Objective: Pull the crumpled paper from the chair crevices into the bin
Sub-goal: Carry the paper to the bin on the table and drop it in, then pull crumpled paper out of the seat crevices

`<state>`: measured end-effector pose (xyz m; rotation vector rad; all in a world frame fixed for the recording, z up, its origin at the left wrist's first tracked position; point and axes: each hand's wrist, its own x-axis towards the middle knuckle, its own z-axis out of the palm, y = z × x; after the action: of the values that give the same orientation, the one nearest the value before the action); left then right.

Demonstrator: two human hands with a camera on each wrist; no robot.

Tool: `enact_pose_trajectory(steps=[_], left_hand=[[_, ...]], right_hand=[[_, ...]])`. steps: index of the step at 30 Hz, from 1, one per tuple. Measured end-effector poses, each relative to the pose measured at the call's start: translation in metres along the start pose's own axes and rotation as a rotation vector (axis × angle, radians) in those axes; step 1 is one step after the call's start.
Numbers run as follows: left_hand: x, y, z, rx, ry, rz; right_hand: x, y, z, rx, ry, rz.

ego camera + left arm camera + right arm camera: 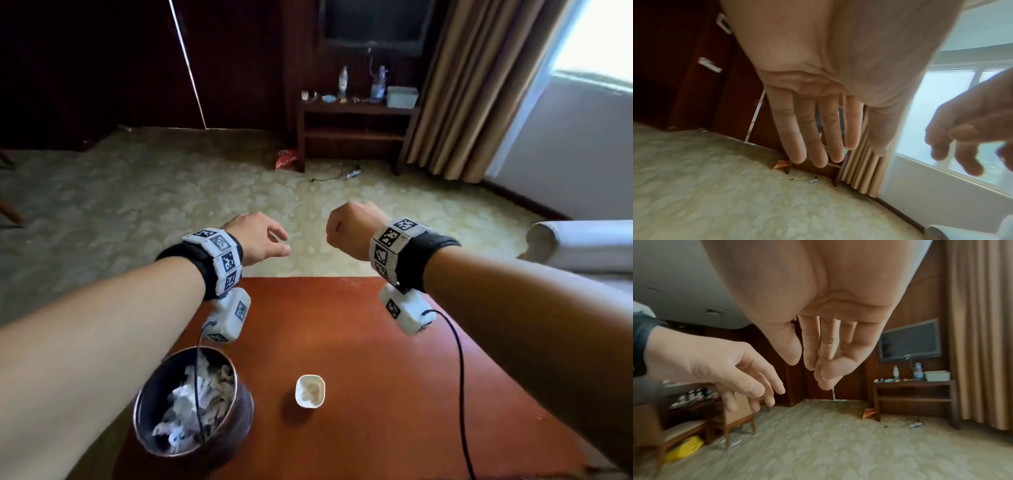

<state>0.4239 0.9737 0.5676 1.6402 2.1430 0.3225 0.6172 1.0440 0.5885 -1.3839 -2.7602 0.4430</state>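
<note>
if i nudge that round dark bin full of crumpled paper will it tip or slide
The round dark metal-rimmed bin probably slides: it looks wide and squat. Its load of crumpled white paper is likely light, so little resistance. It sits near the red-brown table edge, so it may drop.

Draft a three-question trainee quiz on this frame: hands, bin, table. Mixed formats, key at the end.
1. True or false: the left hand is holding crumpled paper.
2. Multiple choice: the bin stands at the A) far right corner of the table; B) near left edge of the table; C) shelf unit under the TV.
3. Fill in: the small white dish sits on the table to the ____ of the bin.

Key
1. False; its fingers are relaxed and empty, as are those of the right hand.
2. B; crumpled paper already lies inside it.
3. Right.
</note>
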Motion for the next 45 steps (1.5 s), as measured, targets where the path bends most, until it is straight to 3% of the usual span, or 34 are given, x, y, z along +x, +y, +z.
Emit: enact_pose_trajectory(steps=[11,15,22,31,39,45], left_hand=[[0.023,0.237,-0.008,0.218,-0.107,0.517],[0.01,0.342,0.013,0.252,-0.102,0.687],[-0.019,0.523,0.07,0.275,-0.04,0.934],[-0.035,0.713,0.145,0.204,-0.07,1.02],[-0.018,0.822,0.207,0.285,-0.106,1.09],[0.006,0.911,0.244,0.279,-0.096,1.214]], right_hand=[[-0.134,0.151,-0.118,0.008,0.286,0.454],[-0.208,0.206,-0.151,-0.023,0.388,0.62],[-0.339,0.312,-0.205,-0.028,0.513,0.77],[-0.452,0.449,-0.256,-0.059,0.5,0.91],[-0.493,0.561,-0.261,-0.025,0.457,0.981],[-0.521,0.633,-0.269,-0.023,0.517,1.086]])
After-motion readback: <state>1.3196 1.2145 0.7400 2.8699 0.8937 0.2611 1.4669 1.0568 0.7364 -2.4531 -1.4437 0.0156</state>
